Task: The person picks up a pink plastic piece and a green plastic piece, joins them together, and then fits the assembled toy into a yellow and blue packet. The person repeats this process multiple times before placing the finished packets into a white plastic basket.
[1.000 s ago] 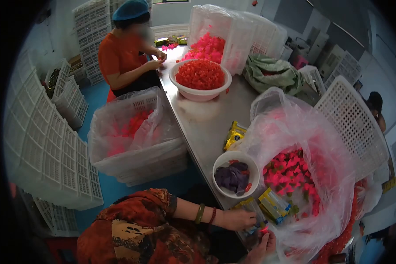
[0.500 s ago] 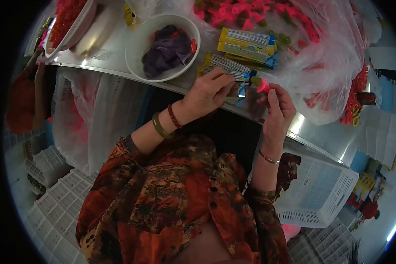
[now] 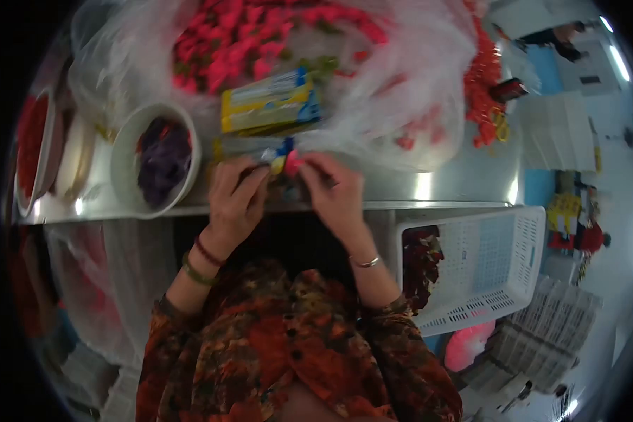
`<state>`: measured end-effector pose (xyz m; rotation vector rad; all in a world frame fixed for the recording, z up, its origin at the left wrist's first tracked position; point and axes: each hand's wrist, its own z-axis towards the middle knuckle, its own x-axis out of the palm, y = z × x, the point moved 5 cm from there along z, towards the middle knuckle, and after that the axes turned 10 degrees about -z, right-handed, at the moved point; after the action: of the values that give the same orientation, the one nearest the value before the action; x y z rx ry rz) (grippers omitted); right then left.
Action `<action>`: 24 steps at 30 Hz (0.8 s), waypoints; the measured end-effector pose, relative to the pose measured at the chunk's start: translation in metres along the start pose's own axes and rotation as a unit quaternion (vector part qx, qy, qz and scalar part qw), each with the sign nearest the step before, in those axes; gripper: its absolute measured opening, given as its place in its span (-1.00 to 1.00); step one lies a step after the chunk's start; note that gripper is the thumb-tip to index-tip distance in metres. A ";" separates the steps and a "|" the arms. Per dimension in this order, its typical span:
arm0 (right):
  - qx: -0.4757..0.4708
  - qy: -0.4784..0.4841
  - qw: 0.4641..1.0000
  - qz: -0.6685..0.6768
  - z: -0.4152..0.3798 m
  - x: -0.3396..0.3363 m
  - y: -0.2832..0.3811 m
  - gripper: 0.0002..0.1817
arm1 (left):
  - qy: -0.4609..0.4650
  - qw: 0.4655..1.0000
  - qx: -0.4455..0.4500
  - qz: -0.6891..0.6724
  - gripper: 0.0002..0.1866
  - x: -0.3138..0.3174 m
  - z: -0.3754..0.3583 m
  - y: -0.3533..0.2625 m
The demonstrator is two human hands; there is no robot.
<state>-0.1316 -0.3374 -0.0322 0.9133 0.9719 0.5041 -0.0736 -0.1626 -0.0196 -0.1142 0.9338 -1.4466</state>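
My left hand (image 3: 235, 197) is closed at the near edge of a yellow and blue packet (image 3: 243, 146), its fingertips on the wrapper. Pinched in my right hand (image 3: 334, 186) is a small bright pink piece (image 3: 293, 162) with a yellow-green end, which points toward the packet's blue end. The fingertips of both hands are close together, and motion blurs them. Just beyond lies a stack of similar packets (image 3: 267, 105) on the metal table (image 3: 401, 186).
A white bowl (image 3: 122, 158) with dark purple cloth stands at the left, near another bowl of red pieces (image 3: 32, 148). Clear plastic bags (image 3: 394, 133) and pink pieces (image 3: 225, 42) lie behind. Yellow scissors (image 3: 501, 126) lie right; a white crate (image 3: 531, 260) stands below.
The head view has turned, shifting the table's items leftward. My hands have come closer together, and the pink piece is now nearer the packet and my left fingertips.
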 end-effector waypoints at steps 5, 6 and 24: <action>-0.047 0.029 0.997 -0.055 0.002 -0.003 0.019 -0.82 | -0.001 0.998 0.060 0.033 -0.78 0.002 0.006 -0.009; -0.003 0.054 0.999 -0.006 0.000 0.001 0.017 -0.82 | 0.002 0.998 0.060 0.029 -0.79 0.000 0.005 -0.009; 0.125 0.097 0.963 0.220 -0.019 0.035 0.001 -0.90 | 0.004 0.998 0.053 -0.017 -0.84 0.000 0.001 -0.011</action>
<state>-0.1307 -0.3035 -0.0534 1.3388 1.0267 0.8731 -0.0815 -0.1647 -0.0129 -0.0461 0.8632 -1.5260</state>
